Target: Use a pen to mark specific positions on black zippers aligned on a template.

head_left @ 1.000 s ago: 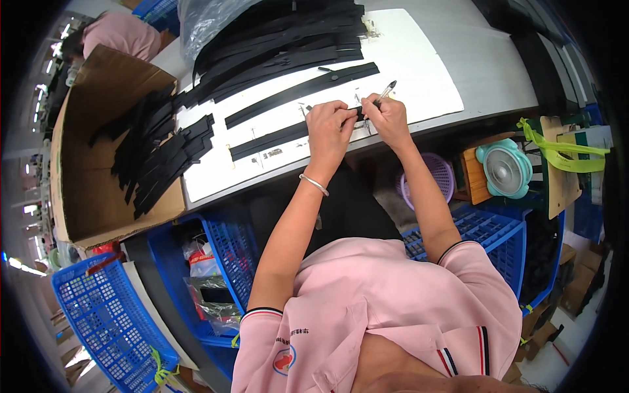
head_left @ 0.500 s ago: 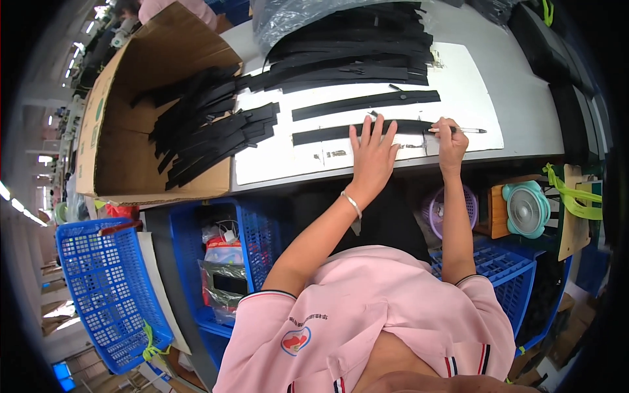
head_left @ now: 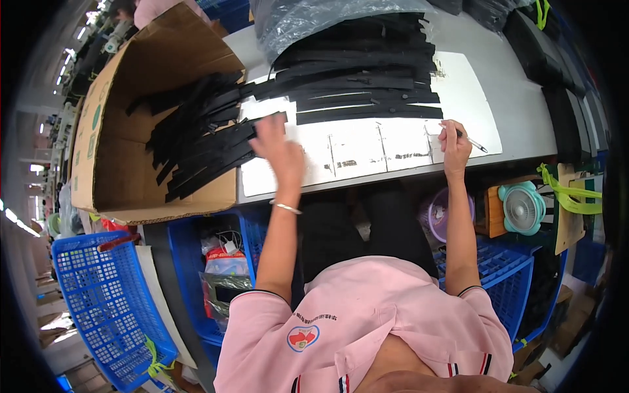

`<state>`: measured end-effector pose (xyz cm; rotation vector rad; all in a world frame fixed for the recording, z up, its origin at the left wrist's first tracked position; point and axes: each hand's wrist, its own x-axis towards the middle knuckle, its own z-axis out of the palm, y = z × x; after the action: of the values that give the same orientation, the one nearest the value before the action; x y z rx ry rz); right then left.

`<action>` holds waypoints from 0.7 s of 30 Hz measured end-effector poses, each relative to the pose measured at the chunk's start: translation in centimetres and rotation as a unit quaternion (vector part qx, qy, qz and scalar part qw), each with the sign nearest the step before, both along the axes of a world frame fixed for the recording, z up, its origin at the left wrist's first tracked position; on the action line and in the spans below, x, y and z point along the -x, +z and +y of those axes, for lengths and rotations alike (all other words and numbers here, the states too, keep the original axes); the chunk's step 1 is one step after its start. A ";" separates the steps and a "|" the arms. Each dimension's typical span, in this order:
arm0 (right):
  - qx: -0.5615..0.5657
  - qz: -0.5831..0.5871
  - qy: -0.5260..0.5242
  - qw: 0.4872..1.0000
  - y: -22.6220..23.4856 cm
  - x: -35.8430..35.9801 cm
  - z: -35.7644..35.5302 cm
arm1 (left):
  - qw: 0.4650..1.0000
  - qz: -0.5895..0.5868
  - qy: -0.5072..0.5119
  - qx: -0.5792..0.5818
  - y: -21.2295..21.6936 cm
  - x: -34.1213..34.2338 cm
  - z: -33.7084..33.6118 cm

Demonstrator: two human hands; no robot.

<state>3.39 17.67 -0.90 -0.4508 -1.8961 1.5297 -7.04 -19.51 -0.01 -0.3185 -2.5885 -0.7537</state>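
Observation:
My left hand (head_left: 280, 154), blurred by motion, is over the left part of a white board (head_left: 314, 173). Its fingertips reach the near ends of a loose pile of black fabric strips (head_left: 219, 147) that look like zippers and spill out of a cardboard box (head_left: 124, 157). Whether the fingers grip a strip cannot be made out. At the board's right side my right hand (head_left: 457, 147) is closed around a pen (head_left: 477, 144), whose clear end points to the lower right. More black strips (head_left: 367, 98) lie side by side across the board's far half, small knobs showing on some.
Clear plastic sheeting (head_left: 308, 26) covers the far end of the strips. Dark flat pieces (head_left: 544, 59) are stacked at the right. Blue crates (head_left: 118, 301) stand below the table edge, along with a purple basket (head_left: 449, 216) and a small teal fan (head_left: 522, 207).
The strip under my left hand has gone up beside the others, baring the board's dark marks. My left hand moved left to the pile. My right hand keeps the pen, now tilted more.

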 end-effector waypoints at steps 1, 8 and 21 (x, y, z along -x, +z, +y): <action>-0.022 0.006 0.011 1.000 0.0 0.1 -0.3 | 0.998 0.008 0.056 0.034 -0.3 0.2 -2.9; -0.001 -0.005 0.040 0.999 -0.4 0.5 -0.3 | 0.997 -0.038 0.067 0.006 -1.1 -1.6 -11.1; 0.033 0.022 0.063 0.997 0.0 0.5 -0.6 | 0.986 0.035 -0.162 -0.013 2.9 -1.4 2.0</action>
<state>2.92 17.06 -0.88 -0.3292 -1.8749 1.6742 -5.67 -17.49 2.92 -0.7579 -2.4879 -0.8672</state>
